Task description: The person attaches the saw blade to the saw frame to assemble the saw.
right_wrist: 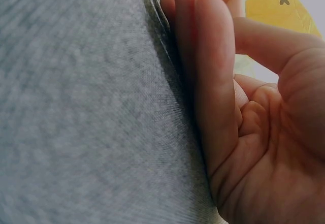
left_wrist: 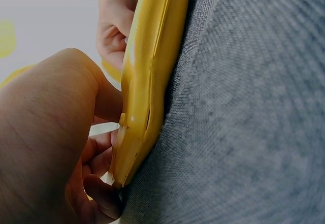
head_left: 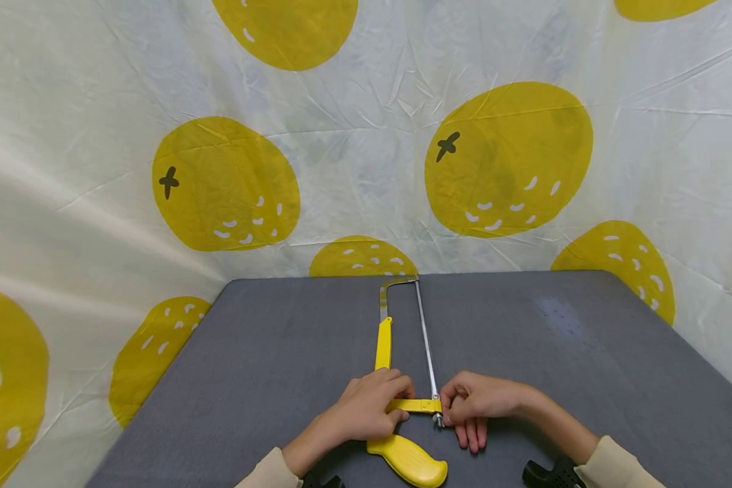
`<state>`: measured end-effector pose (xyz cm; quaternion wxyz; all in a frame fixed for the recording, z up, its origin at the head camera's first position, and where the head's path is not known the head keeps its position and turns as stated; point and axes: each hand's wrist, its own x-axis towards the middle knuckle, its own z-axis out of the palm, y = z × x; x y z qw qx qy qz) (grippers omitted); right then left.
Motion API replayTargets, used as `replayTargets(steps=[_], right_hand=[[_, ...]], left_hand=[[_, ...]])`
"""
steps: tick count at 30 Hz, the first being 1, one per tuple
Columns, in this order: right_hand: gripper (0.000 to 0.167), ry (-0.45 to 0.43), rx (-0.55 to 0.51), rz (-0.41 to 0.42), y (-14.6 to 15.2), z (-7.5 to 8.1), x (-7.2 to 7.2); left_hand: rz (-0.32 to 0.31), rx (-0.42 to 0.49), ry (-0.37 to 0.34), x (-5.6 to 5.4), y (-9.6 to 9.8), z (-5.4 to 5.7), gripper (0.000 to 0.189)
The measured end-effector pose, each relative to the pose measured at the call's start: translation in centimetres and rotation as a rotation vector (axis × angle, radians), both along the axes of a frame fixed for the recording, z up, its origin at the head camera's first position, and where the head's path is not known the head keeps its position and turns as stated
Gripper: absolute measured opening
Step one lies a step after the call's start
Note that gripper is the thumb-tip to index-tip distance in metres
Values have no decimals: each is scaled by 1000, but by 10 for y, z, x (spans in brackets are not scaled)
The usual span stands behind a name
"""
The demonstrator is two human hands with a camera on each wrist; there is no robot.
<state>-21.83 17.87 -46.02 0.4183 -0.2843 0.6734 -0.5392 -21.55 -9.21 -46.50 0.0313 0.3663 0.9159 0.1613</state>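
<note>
A hacksaw with a yellow handle and a thin silver blade lies flat on the grey table, handle towards me. My left hand grips its yellow frame above the handle, thumb and fingers on either side of the short crossbar. The left wrist view shows the yellow handle close up beside that hand. At the blade's near end sits a small metal wing nut. My right hand has curled thumb and forefinger right at this nut, its other fingers stretched along the table.
The grey table reaches back to a pale curtain printed with yellow fruit. The saw frame's far end lies near the table's back edge. Dark straps show by the sleeves.
</note>
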Motion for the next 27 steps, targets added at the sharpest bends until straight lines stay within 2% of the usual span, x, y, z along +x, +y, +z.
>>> replayTargets(steps=[10, 18, 27], right_hand=[[28, 15, -12, 13, 1, 1, 0], [19, -3, -2, 9, 0, 1, 0], [36, 3, 42, -31, -3, 4, 1]], left_hand=[[0, 1, 1, 0, 0, 1, 15], [6, 1, 1, 1, 0, 1, 16], [7, 1, -9, 1, 0, 1, 16]])
